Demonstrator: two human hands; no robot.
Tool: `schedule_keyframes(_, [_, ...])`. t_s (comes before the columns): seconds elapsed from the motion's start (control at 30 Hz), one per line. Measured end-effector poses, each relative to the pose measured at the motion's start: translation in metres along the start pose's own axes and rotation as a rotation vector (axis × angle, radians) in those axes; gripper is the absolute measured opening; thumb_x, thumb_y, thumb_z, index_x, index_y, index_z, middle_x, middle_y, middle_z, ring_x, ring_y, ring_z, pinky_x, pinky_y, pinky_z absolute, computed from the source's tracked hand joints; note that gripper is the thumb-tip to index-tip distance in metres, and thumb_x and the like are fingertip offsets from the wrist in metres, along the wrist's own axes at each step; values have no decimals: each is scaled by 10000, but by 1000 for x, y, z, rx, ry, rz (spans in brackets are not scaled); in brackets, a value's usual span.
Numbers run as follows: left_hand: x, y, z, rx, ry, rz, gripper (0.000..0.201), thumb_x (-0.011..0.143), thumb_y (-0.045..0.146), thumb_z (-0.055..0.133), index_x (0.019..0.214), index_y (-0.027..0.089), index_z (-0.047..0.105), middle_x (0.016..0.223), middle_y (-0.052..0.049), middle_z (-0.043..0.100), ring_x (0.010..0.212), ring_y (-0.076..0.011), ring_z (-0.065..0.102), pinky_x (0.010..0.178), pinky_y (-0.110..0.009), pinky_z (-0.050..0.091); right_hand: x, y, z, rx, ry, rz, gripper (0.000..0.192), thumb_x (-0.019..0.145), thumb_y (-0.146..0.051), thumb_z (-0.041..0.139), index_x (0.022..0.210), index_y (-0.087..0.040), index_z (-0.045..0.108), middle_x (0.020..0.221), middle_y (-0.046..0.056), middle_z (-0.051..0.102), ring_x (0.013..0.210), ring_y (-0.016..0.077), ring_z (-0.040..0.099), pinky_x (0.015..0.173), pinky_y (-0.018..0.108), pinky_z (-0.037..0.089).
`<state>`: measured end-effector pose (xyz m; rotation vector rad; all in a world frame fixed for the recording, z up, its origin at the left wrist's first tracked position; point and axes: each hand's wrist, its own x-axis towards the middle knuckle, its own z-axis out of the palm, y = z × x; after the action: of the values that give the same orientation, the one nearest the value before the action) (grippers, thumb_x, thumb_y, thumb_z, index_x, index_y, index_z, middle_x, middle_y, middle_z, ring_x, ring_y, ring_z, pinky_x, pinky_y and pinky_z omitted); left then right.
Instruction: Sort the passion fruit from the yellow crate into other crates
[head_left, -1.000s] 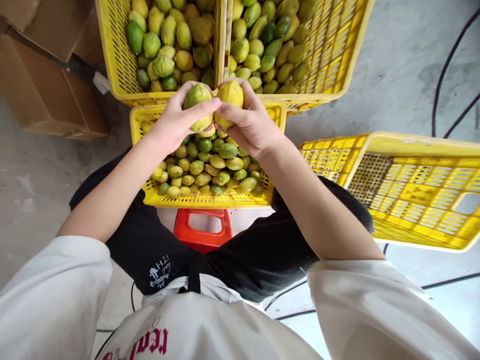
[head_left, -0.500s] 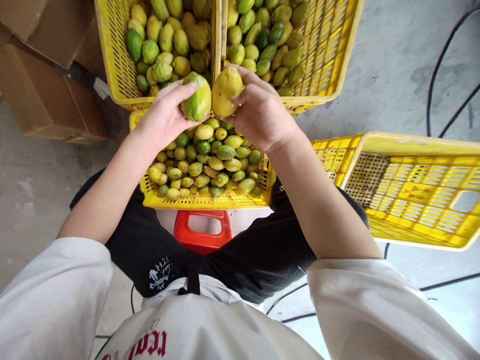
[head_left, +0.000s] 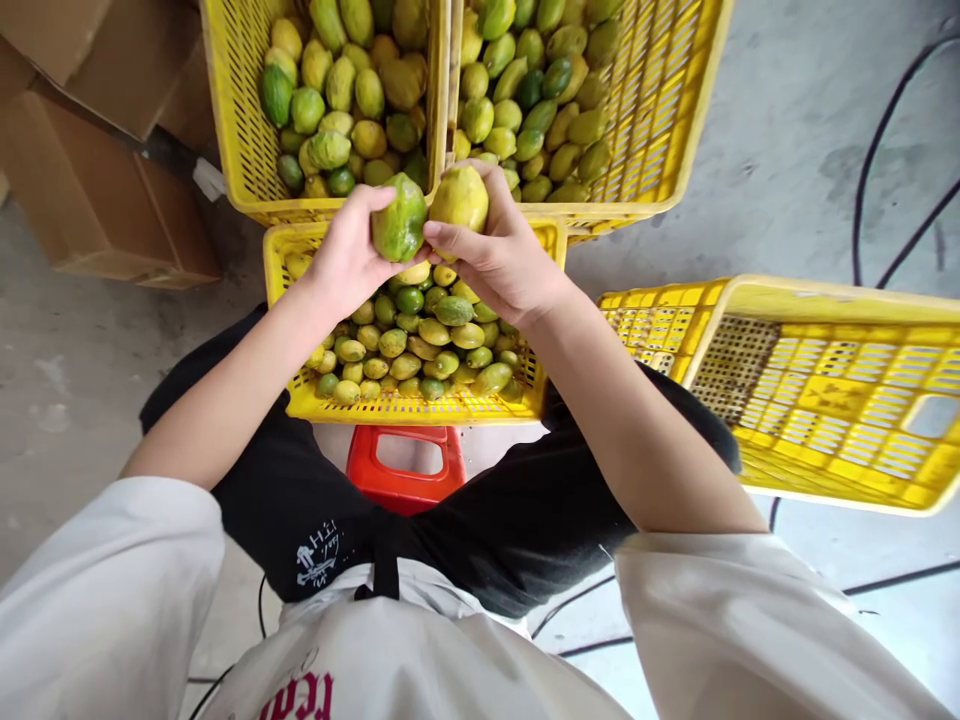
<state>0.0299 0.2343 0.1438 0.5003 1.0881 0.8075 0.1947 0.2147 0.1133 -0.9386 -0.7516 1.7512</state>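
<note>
My left hand (head_left: 346, 248) is closed round a green lemon (head_left: 399, 220) with a yellowish patch, thumb on its upper side. In my right hand (head_left: 517, 262) is a yellow lemon (head_left: 460, 197), with the thumb across its lower front and the fingers behind it. The two fruits are side by side, almost touching, over the far part of a yellow plastic crate (head_left: 412, 408) between my knees. Many smaller green and yellow lemons (head_left: 433, 332) lie in that crate; my hands and forearms hide some of them.
Beyond stand two larger yellow crates, the left crate (head_left: 234, 130) and the right crate (head_left: 667, 95), both holding lemons. Another yellow crate (head_left: 832, 395) lies at my right. A red stool (head_left: 412, 490) is below me. Cardboard boxes (head_left: 105, 190) stand left; black cables (head_left: 874, 160) cross the floor.
Both hands have come slightly lower in the view, toward me, still holding the lemons. The right hand has turned the yellow lemon, and its thumb now lies lower across it.
</note>
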Motion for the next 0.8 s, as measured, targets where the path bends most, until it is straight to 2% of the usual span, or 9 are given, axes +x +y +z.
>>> schedule_keyframes(0.1, [-2,6,5,1,55,-41,313,1115,213,358,1049,178,662,1092,-40,737,1434,-266,607,1134,-385,542,-2,-3,-1,-8,36,-39,593,569,-267,1038,973,-370,617,977,-59,626,940,203,641,757,295,612])
schedule_keyframes(0.17, [-2,8,6,3,59,-40,238,1103,211,436,1113,201,674,1138,-39,754,1465,-276,585,1136,-383,549,-2,-7,-1,-5,64,-26,551,581,-268,1008,977,-371,638,979,-57,636,932,206,621,777,310,598])
schedule_keyframes(0.27, [-2,9,5,-2,35,5,119,1045,245,634,1148,269,688,1150,-29,790,1462,-282,585,1114,-383,585,0,-16,-1,38,71,63,417,668,-291,888,1015,-360,667,1011,-42,705,1066,240,638,860,345,603])
schedule_keyframes(0.33, [-1,10,4,-7,33,37,158,1008,263,717,1157,309,696,1132,-13,809,1460,-284,586,1113,-402,595,2,-23,-1,90,42,129,350,702,-261,758,1033,-340,679,1066,-30,739,1180,259,645,926,365,615])
schedule_keyframes(0.4, [-1,13,3,-8,39,45,197,989,249,747,1166,324,704,1111,0,820,1469,-281,581,1130,-418,588,1,-28,0,114,12,163,373,681,-220,681,1038,-329,686,1085,-27,756,1208,268,664,957,377,627])
schedule_keyframes(0.47, [-2,15,4,-14,37,48,208,979,214,747,1156,317,712,1089,0,823,1462,-275,587,1127,-418,590,-1,-30,2,100,-12,154,360,702,-201,703,1043,-318,700,1075,-28,769,1203,265,686,972,371,630])
schedule_keyframes(0.6, [-6,14,4,-4,-26,75,168,951,121,733,1055,248,700,1007,-28,794,1298,-279,680,1009,-429,645,-9,-29,8,113,-81,66,264,807,-237,845,1043,-252,729,1029,-18,769,1126,202,709,985,288,622])
schedule_keyframes(0.7, [-9,7,5,59,-9,61,111,969,100,698,970,208,671,997,-26,758,1283,-256,701,1025,-395,631,-12,-22,10,144,-72,70,254,818,-266,874,1016,-262,716,951,-39,733,938,158,695,823,242,633])
schedule_keyframes(0.8, [-9,0,5,76,48,42,122,970,98,689,978,215,653,1013,-16,739,1335,-255,686,1073,-408,612,-11,-16,9,114,-56,64,390,731,-242,945,994,-294,662,925,-72,689,878,139,658,757,226,618])
